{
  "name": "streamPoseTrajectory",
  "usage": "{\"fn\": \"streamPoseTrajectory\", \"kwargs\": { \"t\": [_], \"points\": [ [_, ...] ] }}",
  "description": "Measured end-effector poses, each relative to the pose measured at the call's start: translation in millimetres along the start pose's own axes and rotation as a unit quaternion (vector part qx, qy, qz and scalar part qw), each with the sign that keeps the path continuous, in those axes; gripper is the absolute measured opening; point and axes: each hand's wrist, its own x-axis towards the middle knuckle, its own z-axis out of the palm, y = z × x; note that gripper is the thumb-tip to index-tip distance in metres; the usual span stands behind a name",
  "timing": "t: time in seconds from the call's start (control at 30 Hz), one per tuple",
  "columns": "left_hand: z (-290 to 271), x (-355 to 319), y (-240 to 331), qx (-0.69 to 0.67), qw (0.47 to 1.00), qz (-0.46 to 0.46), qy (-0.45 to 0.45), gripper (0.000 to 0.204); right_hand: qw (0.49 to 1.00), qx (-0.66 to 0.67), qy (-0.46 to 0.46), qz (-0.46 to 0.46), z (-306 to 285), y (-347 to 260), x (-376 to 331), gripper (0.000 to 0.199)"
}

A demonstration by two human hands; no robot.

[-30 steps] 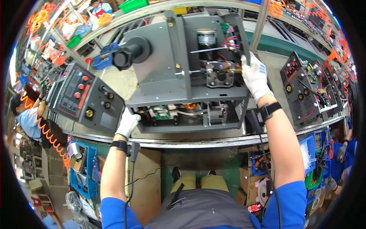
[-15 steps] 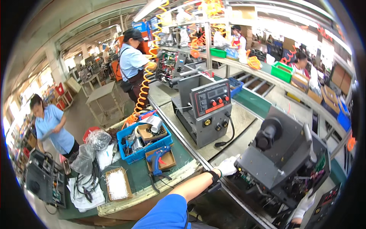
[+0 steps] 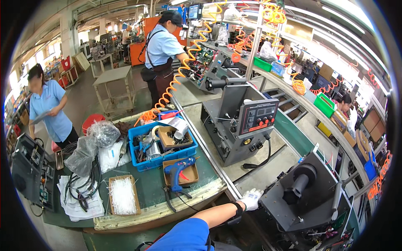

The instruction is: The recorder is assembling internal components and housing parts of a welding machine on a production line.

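Note:
A large dark grey machine housing (image 3: 276, 207) lies tilted at the lower right, its wiring and circuit parts showing along the lower edge. A black spool holder (image 3: 300, 184) sticks out of its inner panel. My left hand (image 3: 251, 199), in a white glove with a black band at the wrist, grips the housing's left corner, fingers bent against it. My right hand is outside the picture. Beyond my left hand stands a second grey machine (image 3: 234, 146), upright, with a control panel (image 3: 258, 117) of red knobs and a black cable (image 3: 268, 154) hanging from it.
On the left bench are a blue bin (image 3: 138, 162) of parts, a blue glue gun (image 3: 178, 170) in a cardboard tray, a box of white ties (image 3: 123, 194) and plastic bags (image 3: 86, 161). An orange coiled hose (image 3: 171, 83) hangs down. Two people in light blue shirts stand beyond.
The view has swung right and downward, so the machines sit differently in it. My right hand, earlier at the housing's lower right, has left the picture. My left hand stays at the housing.

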Motion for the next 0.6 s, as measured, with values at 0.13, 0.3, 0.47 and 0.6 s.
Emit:
{"fn": "streamPoseTrajectory", "kwargs": {
  "t": [0.13, 0.3, 0.47, 0.6],
  "points": [
    [5, 2, -8, -0.015, 1.000, 0.007, 0.002, 0.067, 0.997, -0.056, -0.019, 0.042, -5, -4, 1, 0.043],
    [4, -1, -11, -0.026, 0.999, 0.024, 0.035, 0.061, 0.999, 0.000, -0.036, 0.025, -6, -10, -2, 0.049],
    [-6, -3, -13, -0.026, 0.998, 0.033, 0.041, 0.059, 0.997, -0.075, 0.015, -0.001, -7, -42, -12, 0.048],
    [-8, -1, -18, -0.011, 0.998, 0.027, 0.057, 0.058, 0.989, 0.075, -0.020, 0.123, -6, -60, -15, 0.043]
  ]
}}
